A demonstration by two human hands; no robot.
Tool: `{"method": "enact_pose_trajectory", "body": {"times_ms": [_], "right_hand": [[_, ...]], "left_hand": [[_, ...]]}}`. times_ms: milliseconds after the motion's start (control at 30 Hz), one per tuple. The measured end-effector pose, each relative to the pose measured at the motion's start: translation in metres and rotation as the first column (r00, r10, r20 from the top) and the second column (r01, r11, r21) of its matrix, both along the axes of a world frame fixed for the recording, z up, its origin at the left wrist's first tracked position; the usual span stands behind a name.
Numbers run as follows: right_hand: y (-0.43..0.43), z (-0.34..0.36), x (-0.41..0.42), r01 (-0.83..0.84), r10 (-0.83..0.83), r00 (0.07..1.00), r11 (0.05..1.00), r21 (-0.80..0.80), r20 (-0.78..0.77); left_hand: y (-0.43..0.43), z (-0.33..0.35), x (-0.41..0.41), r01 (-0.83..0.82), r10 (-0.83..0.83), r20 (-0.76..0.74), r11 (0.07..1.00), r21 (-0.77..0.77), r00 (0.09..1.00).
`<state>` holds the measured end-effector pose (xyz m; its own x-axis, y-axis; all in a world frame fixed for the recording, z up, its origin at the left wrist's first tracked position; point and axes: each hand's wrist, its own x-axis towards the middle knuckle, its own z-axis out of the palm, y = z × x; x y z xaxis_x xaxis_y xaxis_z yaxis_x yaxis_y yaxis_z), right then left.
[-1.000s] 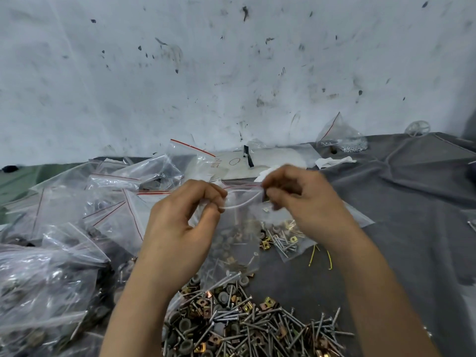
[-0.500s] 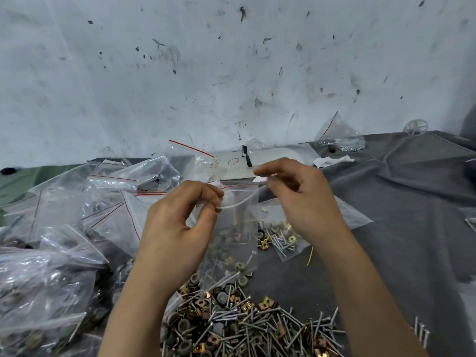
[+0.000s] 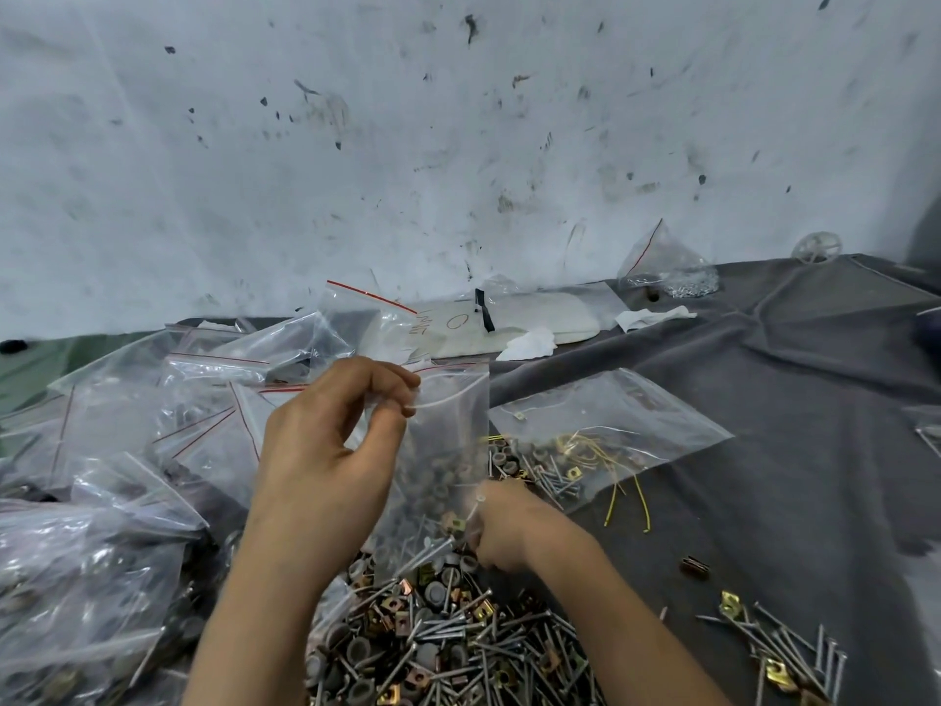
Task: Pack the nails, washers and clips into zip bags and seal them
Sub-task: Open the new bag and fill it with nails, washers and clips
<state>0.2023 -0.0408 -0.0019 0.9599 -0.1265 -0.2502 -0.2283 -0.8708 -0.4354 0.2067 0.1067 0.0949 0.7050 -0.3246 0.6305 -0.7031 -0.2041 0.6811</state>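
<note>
My left hand [image 3: 326,450] pinches the top left corner of a small clear zip bag [image 3: 453,425] and holds it upright above the pile, its mouth near my fingertips. The bag's lower part hangs in front of the pile of nails, grey washers and brass clips [image 3: 448,644]. My right hand [image 3: 514,532] is down at the top of that pile, just right of the bag's bottom. Its fingers are curled and pinch a nail [image 3: 427,552] lying there.
A second clear bag [image 3: 606,425] lies flat on the grey cloth [image 3: 789,400], over nails, clips and yellow wires. Filled bags are heaped at the left [image 3: 76,552]. Loose nails and clips [image 3: 779,649] lie at the lower right. A wall rises behind.
My right hand let go of the bag's top edge and dropped to the pile. My left hand still holds the bag by its corner.
</note>
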Motion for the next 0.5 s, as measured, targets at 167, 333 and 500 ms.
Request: {"method": "enact_pose_trajectory", "body": {"times_ms": [167,333,500], "right_hand": [[-0.01,0.011,-0.006,0.039,-0.041,0.997,0.999,0.034,0.065],[-0.04,0.054,-0.027,0.226,-0.359,0.847,0.911,0.346,0.392],[-0.026,0.1,-0.051,-0.18,-0.449,0.552,0.759,0.626,0.703]], "left_hand": [[0.001,0.0,0.0,0.004,-0.004,-0.003,1.0,0.011,1.0],[0.001,0.0,0.001,0.039,-0.039,-0.004,0.999,0.028,0.999],[-0.001,-0.001,-0.002,0.11,-0.111,0.009,0.992,0.054,0.994]]}}
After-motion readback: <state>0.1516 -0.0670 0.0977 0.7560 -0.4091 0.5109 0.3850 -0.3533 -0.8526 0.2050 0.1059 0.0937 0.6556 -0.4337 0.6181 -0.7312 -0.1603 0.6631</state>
